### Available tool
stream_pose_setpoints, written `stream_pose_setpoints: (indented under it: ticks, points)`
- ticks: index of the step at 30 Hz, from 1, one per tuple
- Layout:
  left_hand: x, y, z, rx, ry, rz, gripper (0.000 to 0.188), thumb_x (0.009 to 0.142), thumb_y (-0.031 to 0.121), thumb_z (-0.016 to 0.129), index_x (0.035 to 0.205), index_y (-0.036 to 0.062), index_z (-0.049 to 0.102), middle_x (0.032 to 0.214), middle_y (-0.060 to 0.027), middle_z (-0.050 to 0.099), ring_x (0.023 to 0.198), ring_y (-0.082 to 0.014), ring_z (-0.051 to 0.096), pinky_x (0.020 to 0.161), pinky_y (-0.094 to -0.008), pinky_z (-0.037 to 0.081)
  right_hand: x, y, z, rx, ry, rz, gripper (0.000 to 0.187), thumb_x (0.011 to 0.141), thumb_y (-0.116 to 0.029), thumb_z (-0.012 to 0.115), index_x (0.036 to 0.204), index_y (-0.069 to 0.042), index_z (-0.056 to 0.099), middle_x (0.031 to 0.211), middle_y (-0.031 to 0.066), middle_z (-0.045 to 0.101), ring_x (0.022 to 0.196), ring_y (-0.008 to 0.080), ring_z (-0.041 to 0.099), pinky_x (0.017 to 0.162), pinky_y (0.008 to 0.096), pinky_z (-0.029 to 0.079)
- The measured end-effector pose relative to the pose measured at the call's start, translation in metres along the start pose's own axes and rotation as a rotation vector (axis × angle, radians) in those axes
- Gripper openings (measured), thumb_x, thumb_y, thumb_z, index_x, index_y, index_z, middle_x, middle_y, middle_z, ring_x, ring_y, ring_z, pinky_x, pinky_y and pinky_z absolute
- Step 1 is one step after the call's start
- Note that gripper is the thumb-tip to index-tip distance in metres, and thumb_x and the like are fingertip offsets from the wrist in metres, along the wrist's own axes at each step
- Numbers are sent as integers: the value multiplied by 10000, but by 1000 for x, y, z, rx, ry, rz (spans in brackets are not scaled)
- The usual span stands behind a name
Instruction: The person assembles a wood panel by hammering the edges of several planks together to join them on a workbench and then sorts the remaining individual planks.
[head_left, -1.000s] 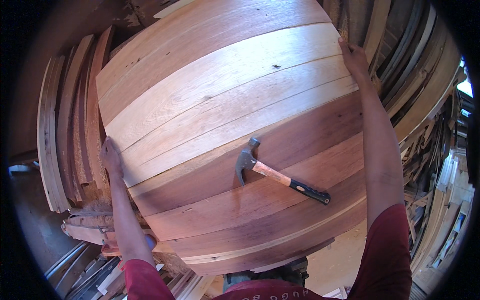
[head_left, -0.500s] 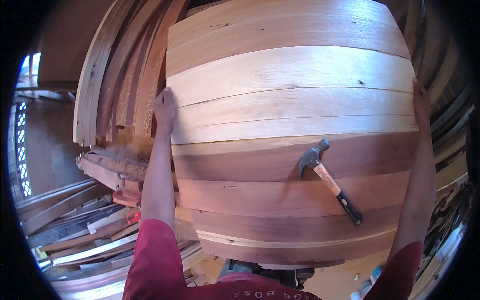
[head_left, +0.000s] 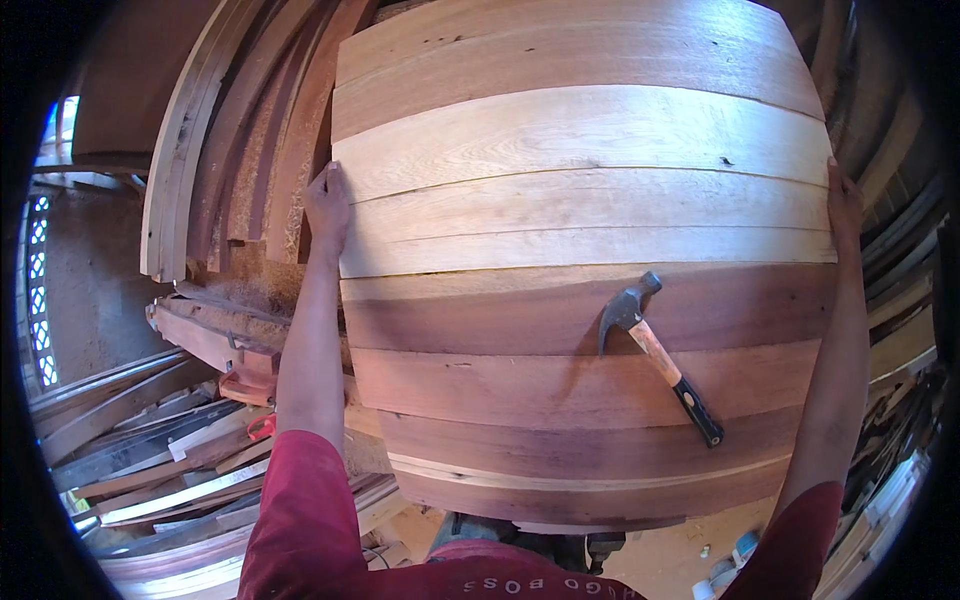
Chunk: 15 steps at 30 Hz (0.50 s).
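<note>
A wide wooden panel (head_left: 560,310) of several edge-to-edge planks, some pale and some reddish brown, lies in front of me. My left hand (head_left: 328,208) is closed on its left edge, at the pale planks. On the opposite side, my right hand (head_left: 845,200) is closed around the right edge at about the same height; its fingers are partly hidden. A claw hammer (head_left: 658,355) with a dark head and a wood-and-black handle rests on the reddish planks, right of centre. Neither hand touches it.
Long boards (head_left: 180,160) and sawdust (head_left: 262,285) are left of the panel. Loose timber offcuts (head_left: 190,470) pile up at the lower left, near a red tool part (head_left: 262,427). More lumber (head_left: 900,290) is stacked along the right. Below the panel is a dusty floor (head_left: 650,560).
The view has shifted very slightly. Both hands keep their places on the panel's edges, and the hammer lies in the same spot on it.
</note>
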<state>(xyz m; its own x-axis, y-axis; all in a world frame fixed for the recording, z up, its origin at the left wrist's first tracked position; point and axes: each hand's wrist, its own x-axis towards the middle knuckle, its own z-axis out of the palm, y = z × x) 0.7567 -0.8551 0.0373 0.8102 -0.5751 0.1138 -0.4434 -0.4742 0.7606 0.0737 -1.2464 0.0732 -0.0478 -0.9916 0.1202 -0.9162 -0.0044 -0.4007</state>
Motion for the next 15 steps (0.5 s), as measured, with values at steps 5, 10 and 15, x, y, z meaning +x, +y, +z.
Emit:
stream_pose_setpoints:
  ticks: [5, 10, 15]
  points:
    - [5, -11, -8, 0, 22, 75, 446, 1018, 323, 496, 1113, -83, 657, 955, -145, 700, 894, -158, 606, 847, -306, 467, -18, -30, -8, 135, -145, 34, 835, 906, -698, 446, 1227, 52, 624, 1240, 288, 609, 1213, 417, 548, 1042, 423, 394]
    - [13, -11, 16, 10, -9, 54, 412, 1021, 290, 471, 1122, -66, 652, 922, -68, 675, 853, -135, 565, 786, -288, 455, -16, -7, -32, -125, -44, 47, 801, 921, -688, 420, 1265, 11, 610, 1256, 268, 608, 1229, 411, 541, 1056, 438, 390]
    - [23, -62, 6, -176, -135, -3, 433, 1040, 291, 421, 1146, -71, 634, 1000, -46, 654, 927, -132, 538, 850, -283, 433, -97, -24, -67, 103, 61, -15, 548, 989, -473, 503, 1279, -18, 596, 1230, 241, 622, 1178, 359, 584, 1005, 397, 431]
